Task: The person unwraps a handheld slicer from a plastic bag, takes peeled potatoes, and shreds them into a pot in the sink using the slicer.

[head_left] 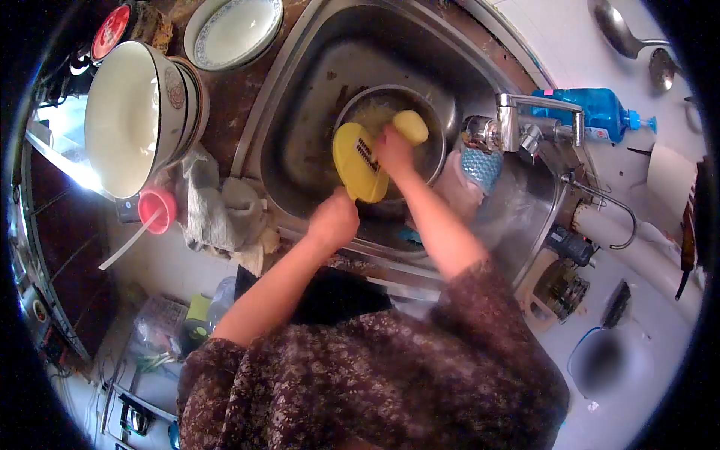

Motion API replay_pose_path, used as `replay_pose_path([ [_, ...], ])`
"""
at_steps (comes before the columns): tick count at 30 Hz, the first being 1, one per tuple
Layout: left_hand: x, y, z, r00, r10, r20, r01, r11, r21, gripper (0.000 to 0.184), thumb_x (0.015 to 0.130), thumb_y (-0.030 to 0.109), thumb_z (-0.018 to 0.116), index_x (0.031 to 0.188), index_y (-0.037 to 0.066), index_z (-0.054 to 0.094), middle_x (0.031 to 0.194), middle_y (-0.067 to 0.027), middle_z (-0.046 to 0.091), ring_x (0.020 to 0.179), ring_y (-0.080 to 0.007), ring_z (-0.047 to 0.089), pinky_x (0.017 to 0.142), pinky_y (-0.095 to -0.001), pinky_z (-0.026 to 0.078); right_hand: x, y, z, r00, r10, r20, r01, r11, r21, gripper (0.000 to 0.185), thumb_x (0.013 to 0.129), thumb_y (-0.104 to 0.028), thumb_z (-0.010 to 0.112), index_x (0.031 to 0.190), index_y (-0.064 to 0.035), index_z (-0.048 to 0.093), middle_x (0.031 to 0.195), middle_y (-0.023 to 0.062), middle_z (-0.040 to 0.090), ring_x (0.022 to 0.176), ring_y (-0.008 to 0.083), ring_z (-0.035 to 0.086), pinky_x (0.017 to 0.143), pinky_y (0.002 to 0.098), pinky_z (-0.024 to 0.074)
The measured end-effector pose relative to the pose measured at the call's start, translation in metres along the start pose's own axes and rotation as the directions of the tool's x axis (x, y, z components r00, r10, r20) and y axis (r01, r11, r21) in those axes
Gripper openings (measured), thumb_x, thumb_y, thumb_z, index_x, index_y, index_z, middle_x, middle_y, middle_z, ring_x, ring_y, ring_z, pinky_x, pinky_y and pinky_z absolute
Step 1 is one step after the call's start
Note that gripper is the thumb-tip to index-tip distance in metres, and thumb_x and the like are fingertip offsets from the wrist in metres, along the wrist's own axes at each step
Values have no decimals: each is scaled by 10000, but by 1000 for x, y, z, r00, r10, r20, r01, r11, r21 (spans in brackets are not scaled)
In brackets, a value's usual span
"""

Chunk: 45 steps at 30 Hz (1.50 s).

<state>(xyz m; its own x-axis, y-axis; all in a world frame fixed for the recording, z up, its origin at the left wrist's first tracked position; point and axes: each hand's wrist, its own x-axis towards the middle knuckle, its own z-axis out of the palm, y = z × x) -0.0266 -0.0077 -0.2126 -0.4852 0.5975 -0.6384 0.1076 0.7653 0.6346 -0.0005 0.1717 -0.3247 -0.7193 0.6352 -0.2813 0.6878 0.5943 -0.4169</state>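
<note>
A yellow grater (pixel 351 163) with a dark slotted panel lies tilted over a round metal basin (pixel 437 124) in the sink. My left hand (pixel 334 219) is closed around its near end. My right hand (pixel 393 151) is at the grater's right side, fingers closed near the slotted panel; what they hold, if anything, is hidden. Just beyond that hand, a pale yellow peeled piece (pixel 410 127), perhaps potato, rests in the basin. Yellowish bits show at the basin's far side.
The steel sink (pixel 292 112) surrounds the basin, with a faucet (pixel 508 124) and blue bottle (pixel 585 112) at right. Stacked bowls (pixel 124 120), plates (pixel 236 31), a pink cup (pixel 157 208) and grey cloths (pixel 217 206) are at left.
</note>
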Motion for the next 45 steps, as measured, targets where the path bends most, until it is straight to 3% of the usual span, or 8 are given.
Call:
replay_pose_path([
  [6,14,-12,10,996,60,66,-62,998,13,193,787,123,402,904,-28,432,838,-256,567,816,-398,548,720,-473,431,-70,-64,-48,996,-79,40,76,995,64,150,802,-177,435,868,-44,460,702,224,546,672,422,518,588,507,390],
  [10,8,-2,3,997,-28,78,30,999,-23,197,788,121,410,907,-35,426,826,-259,567,810,-391,554,715,-468,435,-53,-52,-29,984,128,124,-129,992,3,170,780,-182,445,887,-56,485,763,240,571,729,406,551,634,503,419],
  [15,5,-6,6,996,72,52,-72,997,-4,192,795,123,416,905,-35,428,806,-251,572,789,-379,565,687,-454,451,-36,-35,-15,990,113,87,-115,993,16,175,782,-161,442,910,-46,473,754,235,566,715,403,546,622,494,419],
  [24,3,-4,3,998,-12,65,11,1000,2,185,784,113,442,895,-33,418,766,-238,578,726,-365,578,649,-435,470,6,-1,6,993,91,77,-87,995,-43,155,759,-120,457,876,-21,483,766,227,560,738,388,539,627,471,420],
  [27,7,-11,10,988,150,32,-153,984,92,186,785,112,440,895,-37,420,766,-244,576,738,-371,575,655,-441,466,3,6,1,999,39,23,-38,999,-13,126,757,-120,473,825,-16,491,771,215,558,747,377,538,632,445,421],
  [29,2,3,-2,1000,-9,24,9,1000,-8,189,772,105,451,887,-42,420,765,-247,575,742,-376,575,658,-445,464,2,4,-3,999,-28,-26,28,1000,-5,119,756,-121,483,805,-14,495,768,206,557,742,369,537,632,428,420],
  [37,6,-2,5,999,-20,30,19,1000,10,194,765,90,432,897,-47,399,773,-260,572,750,-377,575,669,-445,463,-72,-55,-44,993,38,113,-61,976,211,149,811,-179,453,803,-34,487,706,208,543,683,384,529,591,435,404],
  [45,5,-1,1,998,-13,62,12,1000,23,205,763,85,433,912,-49,391,782,-261,572,762,-376,574,669,-441,465,-48,-32,-16,994,73,84,-77,996,45,137,813,-186,428,845,-61,475,735,230,551,699,422,523,601,498,398],
])
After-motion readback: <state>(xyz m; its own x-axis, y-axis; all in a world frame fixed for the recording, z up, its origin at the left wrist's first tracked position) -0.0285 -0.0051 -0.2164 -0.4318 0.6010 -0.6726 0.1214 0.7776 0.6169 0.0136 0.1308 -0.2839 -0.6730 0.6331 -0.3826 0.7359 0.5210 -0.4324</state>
